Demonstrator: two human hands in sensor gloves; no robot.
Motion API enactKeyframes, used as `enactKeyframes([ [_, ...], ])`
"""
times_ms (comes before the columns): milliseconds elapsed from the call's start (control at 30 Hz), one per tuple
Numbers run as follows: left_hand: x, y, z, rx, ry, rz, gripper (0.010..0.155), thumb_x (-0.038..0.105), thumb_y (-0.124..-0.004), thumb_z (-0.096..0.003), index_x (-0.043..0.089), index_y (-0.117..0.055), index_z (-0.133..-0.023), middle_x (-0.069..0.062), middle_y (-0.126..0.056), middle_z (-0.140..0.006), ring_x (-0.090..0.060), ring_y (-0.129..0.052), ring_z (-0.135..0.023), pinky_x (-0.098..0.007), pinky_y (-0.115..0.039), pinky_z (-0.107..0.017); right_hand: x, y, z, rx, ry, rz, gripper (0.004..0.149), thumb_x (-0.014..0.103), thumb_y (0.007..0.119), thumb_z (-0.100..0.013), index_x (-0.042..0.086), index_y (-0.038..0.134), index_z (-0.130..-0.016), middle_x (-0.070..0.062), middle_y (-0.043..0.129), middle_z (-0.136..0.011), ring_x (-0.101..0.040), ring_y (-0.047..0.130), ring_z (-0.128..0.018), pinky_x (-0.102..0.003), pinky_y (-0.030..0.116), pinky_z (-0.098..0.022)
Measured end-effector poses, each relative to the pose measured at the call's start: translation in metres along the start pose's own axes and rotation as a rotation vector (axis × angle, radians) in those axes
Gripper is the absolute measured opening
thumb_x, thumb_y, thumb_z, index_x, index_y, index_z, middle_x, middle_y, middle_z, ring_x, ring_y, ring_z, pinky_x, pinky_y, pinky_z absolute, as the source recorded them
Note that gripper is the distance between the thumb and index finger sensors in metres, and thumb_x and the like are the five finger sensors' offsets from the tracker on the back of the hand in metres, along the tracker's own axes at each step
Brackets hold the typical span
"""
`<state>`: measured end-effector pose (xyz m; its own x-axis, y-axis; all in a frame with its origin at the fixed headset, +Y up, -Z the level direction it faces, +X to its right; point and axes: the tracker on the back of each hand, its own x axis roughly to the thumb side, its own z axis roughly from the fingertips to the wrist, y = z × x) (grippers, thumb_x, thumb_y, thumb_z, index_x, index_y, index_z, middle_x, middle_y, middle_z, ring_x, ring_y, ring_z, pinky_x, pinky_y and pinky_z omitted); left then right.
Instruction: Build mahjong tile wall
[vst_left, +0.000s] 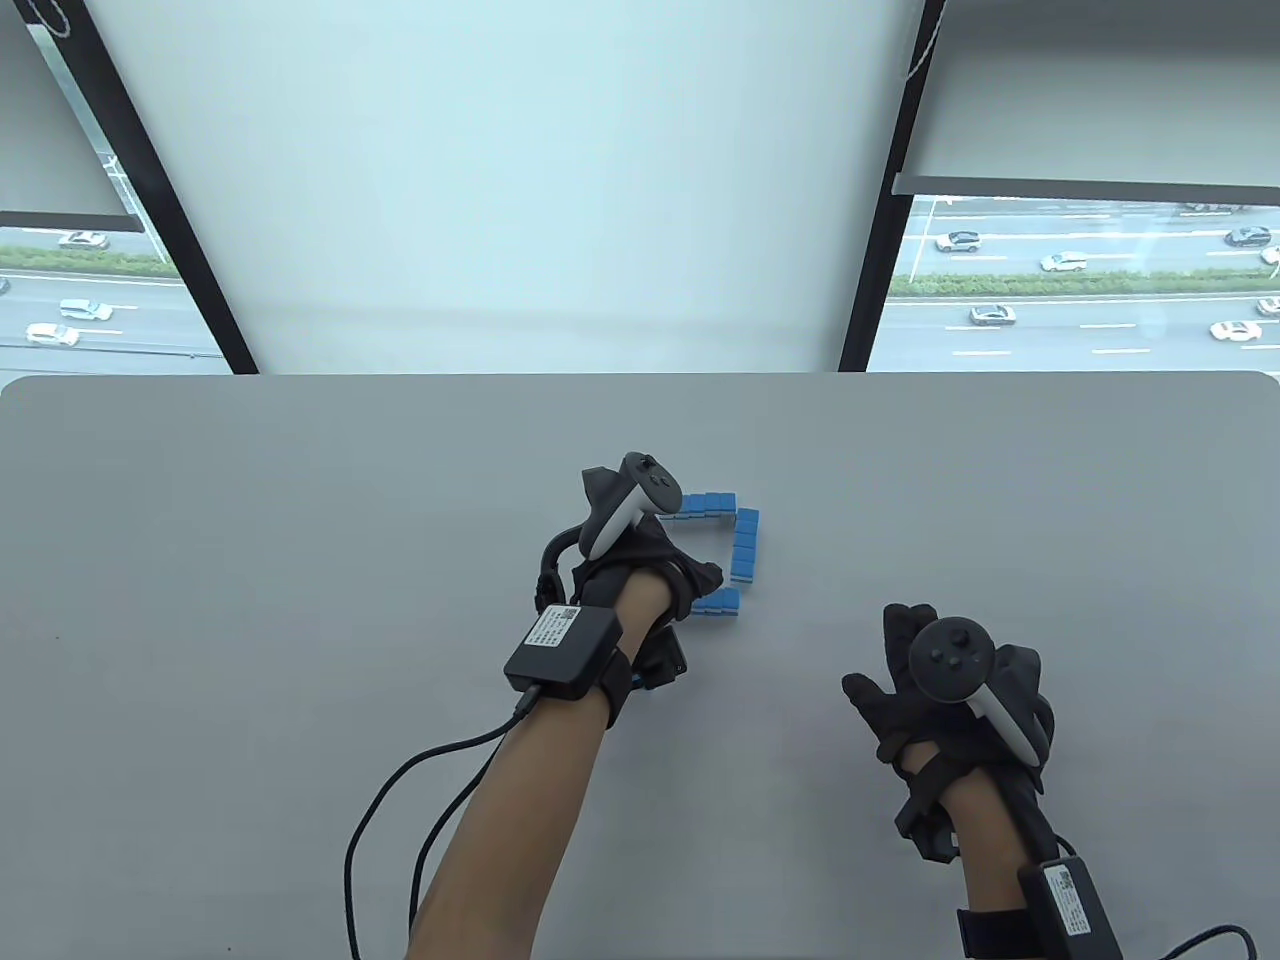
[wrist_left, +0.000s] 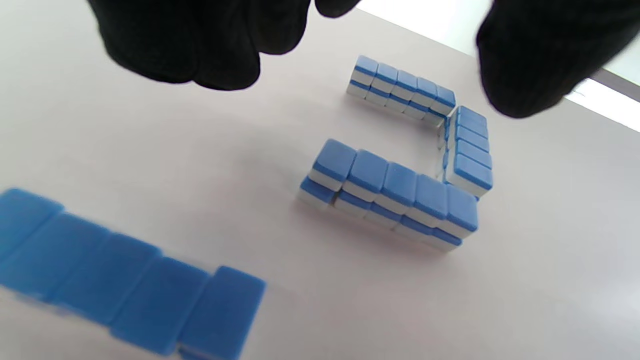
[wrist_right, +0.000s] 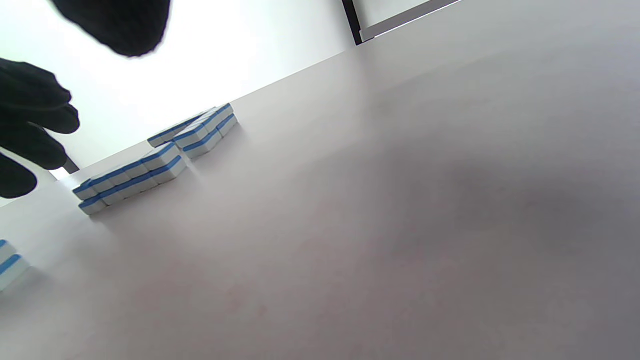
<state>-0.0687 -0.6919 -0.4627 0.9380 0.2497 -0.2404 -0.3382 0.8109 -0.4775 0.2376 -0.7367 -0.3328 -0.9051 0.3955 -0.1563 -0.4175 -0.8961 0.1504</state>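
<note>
The wall (wrist_left: 400, 165) stands mid-table as three two-high rows of blue-backed, white-faced tiles set in a U: a far row (wrist_left: 402, 90), a short side row (wrist_left: 470, 150) and a near row (wrist_left: 395, 197), the corners close but not tight. A fourth row (wrist_left: 130, 280), blurred and just under the left wrist camera, lies apart from the U on its open side; how many layers it has cannot be told there. The left hand (vst_left: 640, 560) hovers over the open side with fingers (wrist_left: 200, 45) and thumb spread apart and holding nothing. The right hand (vst_left: 950, 700) rests well off to the right, fingers splayed and empty. As I judge it, the last row is to be slid in to close the square, and that is where trouble lies: the tiles are small, smooth, hard blocks with rounded edges, stacked loose, and the near row's top layer already sits a little offset from its bottom layer. A push from one end alone could buckle the row or shear the top layer off; a trailing finger could knock the near row. The table (vst_left: 300, 600) is plain, matte grey, so tiles should slide freely.
</note>
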Motion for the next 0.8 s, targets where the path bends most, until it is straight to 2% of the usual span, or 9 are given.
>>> enactKeyframes([
  [100, -0.014, 0.008, 0.018, 0.066, -0.001, -0.027, 0.090, 0.068, -0.078, -0.0391, 0.023, -0.045, -0.110, -0.012, -0.057, -0.112, -0.043, -0.074, -0.092, -0.059, -0.073, -0.062, 0.000, 0.000, 0.000, -0.002, -0.003, -0.005, 0.084, 0.064, 0.067, -0.041, 0.030, 0.024, -0.105, -0.001, 0.020, -0.113, -0.049, 0.019, -0.100, -0.068, 0.015, -0.063],
  [300, -0.036, 0.007, 0.040, 0.104, 0.014, -0.074, 0.085, 0.068, -0.077, -0.0397, 0.025, -0.052, -0.109, -0.010, -0.062, -0.111, -0.044, -0.074, -0.093, -0.060, -0.072, -0.062, 0.001, 0.001, 0.000, 0.000, -0.008, -0.008, 0.084, 0.064, 0.067, -0.041, 0.030, 0.024, -0.105, -0.001, 0.019, -0.113, -0.049, 0.019, -0.100, -0.068, 0.015, -0.063],
  [533, -0.062, -0.018, 0.045, 0.076, 0.062, -0.070, 0.085, 0.068, -0.077, -0.0397, 0.026, -0.050, -0.109, -0.010, -0.057, -0.114, -0.046, -0.072, -0.094, -0.062, -0.071, -0.063, 0.003, 0.002, 0.001, 0.010, -0.021, -0.008, 0.084, 0.064, 0.067, -0.042, 0.030, 0.024, -0.105, -0.001, 0.019, -0.113, -0.049, 0.019, -0.100, -0.068, 0.015, -0.063],
  [800, -0.075, -0.049, 0.039, 0.011, 0.084, -0.006, 0.093, 0.070, -0.075, -0.0394, 0.026, -0.037, -0.111, -0.013, -0.043, -0.116, -0.050, -0.068, -0.096, -0.064, -0.069, -0.064, 0.006, 0.004, 0.000, 0.018, -0.037, -0.007, 0.084, 0.064, 0.067, -0.042, 0.030, 0.024, -0.105, -0.001, 0.019, -0.113, -0.049, 0.020, -0.100, -0.068, 0.015, -0.063],
])
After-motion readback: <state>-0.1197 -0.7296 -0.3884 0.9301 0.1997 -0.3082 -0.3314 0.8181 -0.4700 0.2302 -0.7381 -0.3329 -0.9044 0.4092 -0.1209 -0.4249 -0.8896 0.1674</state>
